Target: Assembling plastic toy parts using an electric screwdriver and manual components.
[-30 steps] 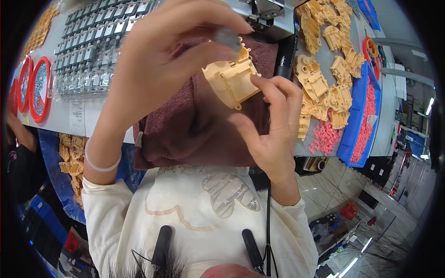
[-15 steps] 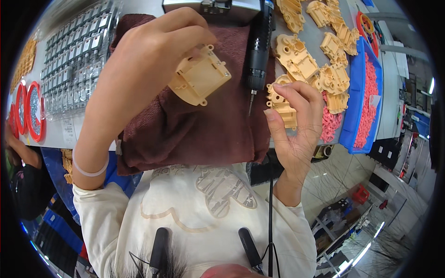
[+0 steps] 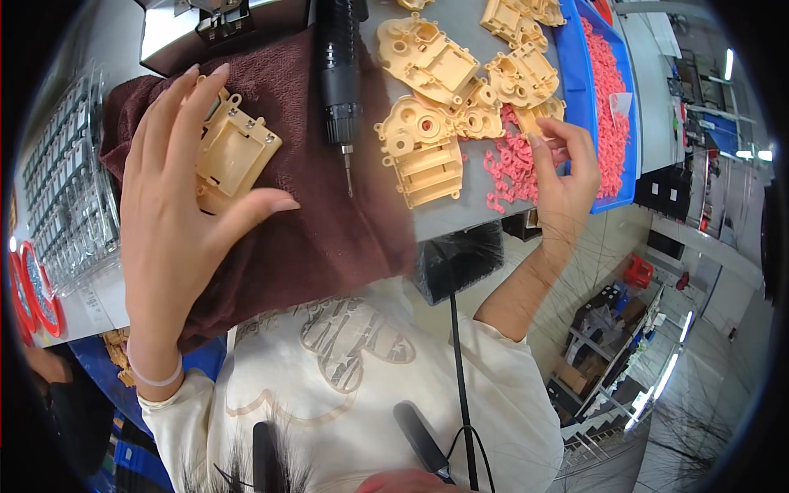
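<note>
My left hand (image 3: 168, 181) is stretched out over the brown towel (image 3: 312, 238), thumb spread away from the fingers. Partly under it lies a cream-yellow plastic housing (image 3: 238, 152), its left side hidden by the fingers. My right hand (image 3: 567, 177) is at the heap of small pink plastic pieces (image 3: 514, 168), beside another yellow housing (image 3: 530, 122). Its thumb and forefinger are drawn together; whatever is between them is too small to tell. An electric screwdriver (image 3: 341, 90) lies on the towel between my hands, bit toward me.
More yellow housings (image 3: 427, 62) lie right of the screwdriver. A blue bin (image 3: 579, 74) of pink pieces stands at the table's right. Far left is a clear tray of small metal-topped parts (image 3: 70, 177), with red-rimmed dishes (image 3: 41, 287) nearby. A metal box (image 3: 193, 29) stands behind the towel.
The housing my left hand was holding up now lies on the towel, and that hand's fingers have spread. My right hand has moved right, from a housing to the pink pieces. The view has shifted right.
</note>
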{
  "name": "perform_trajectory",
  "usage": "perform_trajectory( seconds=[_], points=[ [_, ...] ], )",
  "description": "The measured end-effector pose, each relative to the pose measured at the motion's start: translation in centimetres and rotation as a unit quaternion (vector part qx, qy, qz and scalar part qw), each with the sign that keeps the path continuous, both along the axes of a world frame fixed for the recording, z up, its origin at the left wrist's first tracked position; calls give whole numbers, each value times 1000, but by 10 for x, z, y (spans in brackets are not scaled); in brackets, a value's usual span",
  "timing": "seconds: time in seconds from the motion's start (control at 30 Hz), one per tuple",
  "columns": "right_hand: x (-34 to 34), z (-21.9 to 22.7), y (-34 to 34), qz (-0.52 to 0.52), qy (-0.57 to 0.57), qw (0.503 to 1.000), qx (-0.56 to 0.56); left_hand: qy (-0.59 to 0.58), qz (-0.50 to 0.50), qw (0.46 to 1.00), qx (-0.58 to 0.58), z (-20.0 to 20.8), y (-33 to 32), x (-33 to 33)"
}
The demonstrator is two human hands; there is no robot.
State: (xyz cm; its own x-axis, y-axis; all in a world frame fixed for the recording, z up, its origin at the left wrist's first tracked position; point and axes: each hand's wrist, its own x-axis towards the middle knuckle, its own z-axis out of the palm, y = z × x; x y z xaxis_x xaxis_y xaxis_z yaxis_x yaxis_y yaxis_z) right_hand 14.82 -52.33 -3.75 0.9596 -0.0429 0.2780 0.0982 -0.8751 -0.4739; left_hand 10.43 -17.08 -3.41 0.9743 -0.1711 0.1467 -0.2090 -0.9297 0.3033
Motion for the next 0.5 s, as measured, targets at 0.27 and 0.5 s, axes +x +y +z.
perform_trajectory(
  seconds=[0.27, 0.5],
  points=[
    [1, 1, -13, 6, 92, 995, -48, 4, -64, 994, -87, -2, 11, 8],
    [-7, -10, -5, -19, 147, 984, -104, 7, -155, 973, -169, -15, 21, 30]
  ],
)
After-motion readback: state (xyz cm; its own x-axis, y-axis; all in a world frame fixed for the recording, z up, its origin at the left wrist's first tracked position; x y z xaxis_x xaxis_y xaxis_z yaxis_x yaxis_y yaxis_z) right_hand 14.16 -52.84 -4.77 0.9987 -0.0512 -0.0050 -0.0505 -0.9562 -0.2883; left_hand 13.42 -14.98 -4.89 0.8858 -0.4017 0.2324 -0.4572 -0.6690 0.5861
